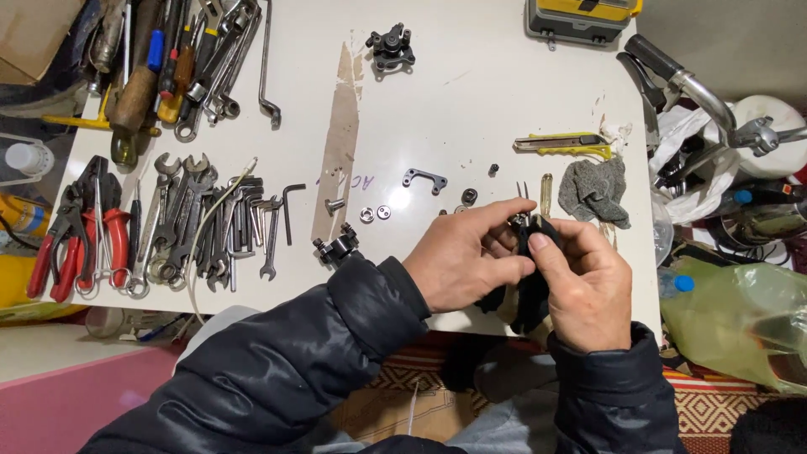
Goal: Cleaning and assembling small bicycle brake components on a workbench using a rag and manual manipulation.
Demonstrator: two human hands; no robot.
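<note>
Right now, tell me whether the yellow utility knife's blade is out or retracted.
Cannot tell. The yellow utility knife lies flat on the white table, too small to show its blade.

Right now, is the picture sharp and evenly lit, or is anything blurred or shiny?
Head view: light is even and soft, shadows faint under the left hand and right hand; the white table is bright but not blown out; the wrenches look sharp; the edges bend slightly, wide-lens style; the handlebar glints.

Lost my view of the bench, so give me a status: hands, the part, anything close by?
Left hand and right hand both pinching small black part above table edge. Grey rag and loose washers close by.
</note>
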